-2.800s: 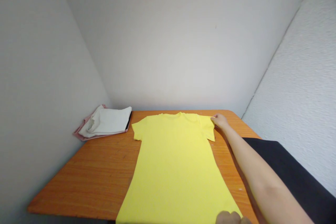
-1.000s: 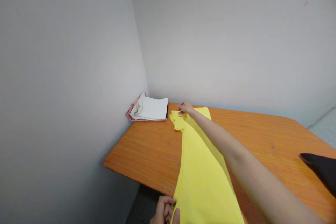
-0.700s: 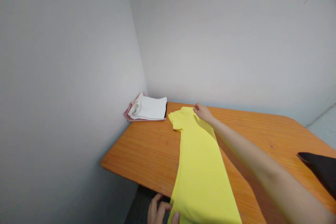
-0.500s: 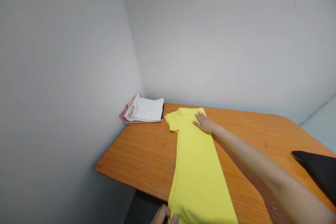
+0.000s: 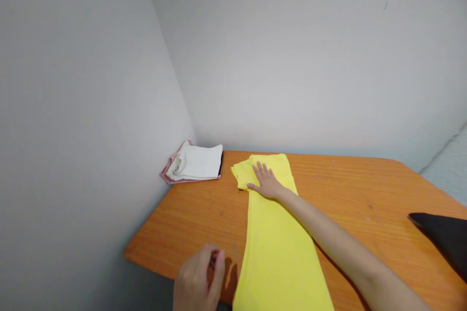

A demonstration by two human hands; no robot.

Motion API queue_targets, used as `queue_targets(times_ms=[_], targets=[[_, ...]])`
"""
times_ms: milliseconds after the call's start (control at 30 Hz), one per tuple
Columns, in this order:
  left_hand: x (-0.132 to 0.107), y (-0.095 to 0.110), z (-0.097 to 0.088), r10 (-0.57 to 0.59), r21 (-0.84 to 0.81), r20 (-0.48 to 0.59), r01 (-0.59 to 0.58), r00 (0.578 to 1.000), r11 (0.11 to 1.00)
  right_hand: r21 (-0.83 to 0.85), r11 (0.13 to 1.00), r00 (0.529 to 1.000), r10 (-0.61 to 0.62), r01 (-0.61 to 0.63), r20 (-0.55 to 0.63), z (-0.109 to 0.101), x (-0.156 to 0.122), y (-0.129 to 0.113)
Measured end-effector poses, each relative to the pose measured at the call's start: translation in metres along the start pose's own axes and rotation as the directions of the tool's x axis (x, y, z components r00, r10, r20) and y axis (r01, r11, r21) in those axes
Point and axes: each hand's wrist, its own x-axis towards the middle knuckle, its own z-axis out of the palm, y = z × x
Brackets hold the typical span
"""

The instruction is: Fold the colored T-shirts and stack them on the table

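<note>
Two grips are in view, one laid on the garment and one held off it.

The right grip is open: palm pressed flat, fingers spread, nothing pinched. It is placed on the upper end of a yellow T-shirt, which is folded lengthwise into a long narrow strip. A short sleeve is left sticking out just left of the right grip. From under the grip, the strip is laid straight along an orange wood-grain bench toward the near edge, where it is cut off by the frame. The bare right forearm is extended from the lower right, above the bench, with a shadow cast beneath it.

The left grip is seen near the bottom of the frame, just left of the lower part of the strip. Its fingers are curled inward and nothing is seen held. Whether it is fully closed cannot be told. No contact with the shirt is seen, and a shadow is cast on the bench between the two.

Beyond and left of the right grip, a folded stack is placed at the back corner of the bench, against the left wall. A white garment is seen on top of a pink garment. A black item lies well to the right of the right grip, cut off by the frame edge.
</note>
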Motion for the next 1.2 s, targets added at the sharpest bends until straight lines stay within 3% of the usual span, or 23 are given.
queue_targets(times_ms=[133,333,500,633,867,1200], targets=[[0.082,-0.002,0.016,0.004,-0.031,0.142,0.000,0.990,1.000,-0.025,0.999,0.998,0.043,-0.042,0.037,0.008,-0.002,-0.012],[0.198,-0.028,0.100,0.049,0.108,0.310,-0.087,0.949,0.990,-0.018,1.000,1.000,0.018,-0.018,-0.007,0.006,-0.004,-0.010],[0.259,-0.043,0.159,-0.012,0.229,0.341,-0.071,0.940,0.971,-0.003,1.000,1.000,0.010,-0.010,-0.029,0.004,-0.007,-0.012],[0.279,-0.047,0.176,-0.061,0.303,0.347,-0.051,0.936,0.952,-0.002,1.000,0.998,0.024,-0.024,-0.061,0.007,-0.006,-0.012],[0.283,-0.055,0.171,-0.163,0.406,0.337,0.014,0.927,0.914,-0.034,0.999,0.997,0.009,-0.012,-0.071,0.008,-0.005,-0.011],[0.288,-0.046,0.162,-0.306,0.397,0.448,0.119,0.840,0.910,-0.026,0.999,0.996,0.018,-0.021,-0.083,0.011,-0.004,-0.010]])
